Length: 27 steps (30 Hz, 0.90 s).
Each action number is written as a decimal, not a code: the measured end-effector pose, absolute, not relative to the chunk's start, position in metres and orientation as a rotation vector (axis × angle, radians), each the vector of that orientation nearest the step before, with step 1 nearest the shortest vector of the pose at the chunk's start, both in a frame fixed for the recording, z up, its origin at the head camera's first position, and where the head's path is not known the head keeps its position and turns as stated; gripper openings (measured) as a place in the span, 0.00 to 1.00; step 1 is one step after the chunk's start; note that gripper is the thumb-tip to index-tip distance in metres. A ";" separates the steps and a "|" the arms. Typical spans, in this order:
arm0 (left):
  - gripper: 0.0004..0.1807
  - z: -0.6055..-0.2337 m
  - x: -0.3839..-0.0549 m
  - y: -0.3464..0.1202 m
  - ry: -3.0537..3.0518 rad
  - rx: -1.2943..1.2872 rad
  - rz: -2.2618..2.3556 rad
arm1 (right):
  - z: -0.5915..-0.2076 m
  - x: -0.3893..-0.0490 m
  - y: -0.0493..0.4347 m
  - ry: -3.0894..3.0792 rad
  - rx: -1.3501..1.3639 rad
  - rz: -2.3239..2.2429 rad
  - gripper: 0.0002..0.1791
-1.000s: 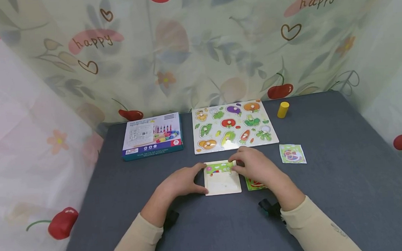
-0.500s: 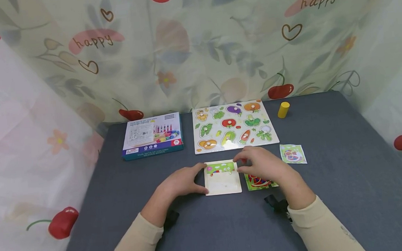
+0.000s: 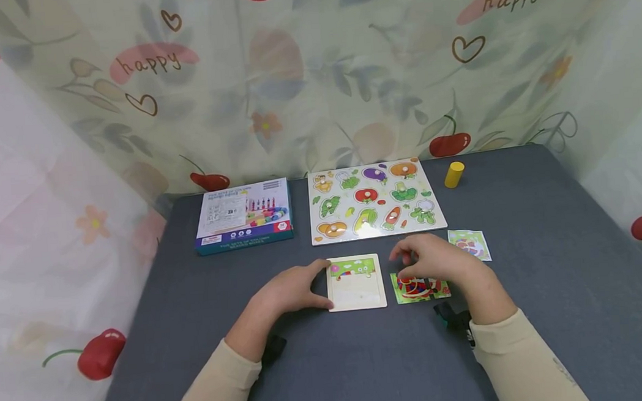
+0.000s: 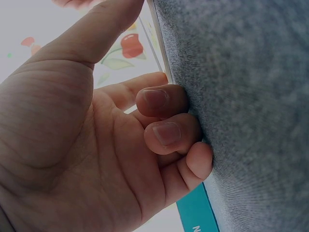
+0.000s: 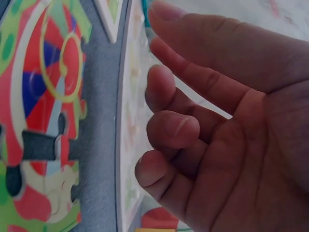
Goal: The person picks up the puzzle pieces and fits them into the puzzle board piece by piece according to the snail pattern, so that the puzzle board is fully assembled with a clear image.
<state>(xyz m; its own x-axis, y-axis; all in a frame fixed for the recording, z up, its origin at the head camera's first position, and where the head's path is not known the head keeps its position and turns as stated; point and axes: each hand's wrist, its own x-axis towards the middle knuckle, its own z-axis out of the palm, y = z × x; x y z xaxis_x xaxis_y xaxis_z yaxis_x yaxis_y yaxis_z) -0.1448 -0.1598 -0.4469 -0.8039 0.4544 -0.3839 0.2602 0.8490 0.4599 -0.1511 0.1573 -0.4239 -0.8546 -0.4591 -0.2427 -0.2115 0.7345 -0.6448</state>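
Observation:
A small square wooden puzzle tray (image 3: pixel 357 295) lies on the dark cloth, with joined green puzzle pieces (image 3: pixel 353 268) along its top. My left hand (image 3: pixel 290 290) holds the tray's left side, index finger at the upper corner and thumb at the lower; its other fingers (image 4: pixel 166 133) curl in the left wrist view. My right hand (image 3: pixel 437 258) hovers right of the tray, fingers loosely bent and holding nothing. Under it lie loose red and green puzzle pieces (image 3: pixel 415 289), partly hidden; the right wrist view shows their interlocking edges (image 5: pixel 50 72).
A vegetable peg puzzle board (image 3: pixel 376 200) lies behind the tray, with a box (image 3: pixel 243 216) to its left. A yellow cylinder (image 3: pixel 454 174) stands at the back right. A small picture card (image 3: pixel 477 249) is partly behind my right hand. Patterned curtains (image 3: pixel 325 90) surround the table.
My right hand has let go of the piece at the tray's upper right and moved right, over the loose pieces. The left hand has stayed at the tray.

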 end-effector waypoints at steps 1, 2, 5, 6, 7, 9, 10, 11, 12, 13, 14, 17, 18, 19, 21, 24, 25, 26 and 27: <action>0.50 -0.447 -0.145 -0.160 2.533 0.528 0.536 | -0.425 -0.151 0.158 2.537 -0.502 -0.882 0.15; 0.49 -0.447 -0.145 -0.160 2.533 0.530 0.537 | -0.426 -0.151 0.159 2.526 -0.491 -0.885 0.14; 0.50 -0.447 -0.144 -0.160 2.532 0.531 0.538 | -0.430 -0.152 0.160 2.494 -0.467 -0.890 0.13; 0.50 -0.447 -0.144 -0.160 2.532 0.530 0.538 | -0.431 -0.152 0.160 2.484 -0.458 -0.888 0.12; 0.50 -0.447 -0.144 -0.160 2.532 0.529 0.539 | -0.432 -0.152 0.160 2.476 -0.453 -0.887 0.12; 0.50 -0.446 -0.144 -0.160 2.531 0.527 0.542 | -0.434 -0.153 0.160 2.466 -0.437 -0.881 0.12; 0.50 -0.446 -0.144 -0.160 2.530 0.525 0.545 | -0.435 -0.153 0.159 2.464 -0.428 -0.878 0.13; 0.50 -0.446 -0.144 -0.160 2.529 0.523 0.548 | -0.436 -0.153 0.159 2.465 -0.420 -0.873 0.13; 0.50 -0.446 -0.144 -0.160 2.529 0.521 0.548 | -0.437 -0.153 0.158 2.467 -0.410 -0.872 0.14; 0.50 -0.445 -0.143 -0.160 2.528 0.519 0.548 | -0.438 -0.153 0.158 2.471 -0.404 -0.869 0.15; 0.50 -0.445 -0.143 -0.160 2.527 0.517 0.548 | -0.439 -0.152 0.157 2.474 -0.391 -0.866 0.15; 0.49 -0.445 -0.143 -0.159 2.524 0.512 0.550 | -0.440 -0.151 0.155 2.487 -0.380 -0.853 0.15; 0.49 -0.445 -0.143 -0.159 2.524 0.512 0.550 | -0.440 -0.151 0.155 2.489 -0.376 -0.849 0.14; 0.49 -0.445 -0.143 -0.159 2.524 0.513 0.549 | -0.440 -0.151 0.154 2.492 -0.379 -0.841 0.14; 0.49 -0.445 -0.143 -0.159 2.525 0.515 0.549 | -0.440 -0.150 0.153 2.499 -0.376 -0.825 0.12; 0.49 -0.446 -0.143 -0.159 2.528 0.515 0.546 | -0.439 -0.149 0.151 2.523 -0.381 -0.791 0.12; 0.49 -0.446 -0.143 -0.159 2.528 0.513 0.545 | -0.438 -0.149 0.150 2.535 -0.380 -0.778 0.12; 0.50 -0.446 -0.143 -0.159 2.529 0.511 0.545 | -0.438 -0.148 0.148 2.547 -0.377 -0.763 0.13; 0.50 -0.446 -0.143 -0.159 2.529 0.509 0.546 | -0.436 -0.147 0.147 2.560 -0.376 -0.746 0.13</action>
<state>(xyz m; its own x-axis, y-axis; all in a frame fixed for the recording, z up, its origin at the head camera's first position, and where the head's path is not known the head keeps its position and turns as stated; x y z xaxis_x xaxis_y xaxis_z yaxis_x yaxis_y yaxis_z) -0.1431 -0.1593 -0.4462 -0.8053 0.4474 -0.3890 0.2470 0.8496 0.4660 -0.1473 0.1469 -0.4365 -0.8640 -0.3725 -0.3386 -0.1322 0.8169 -0.5614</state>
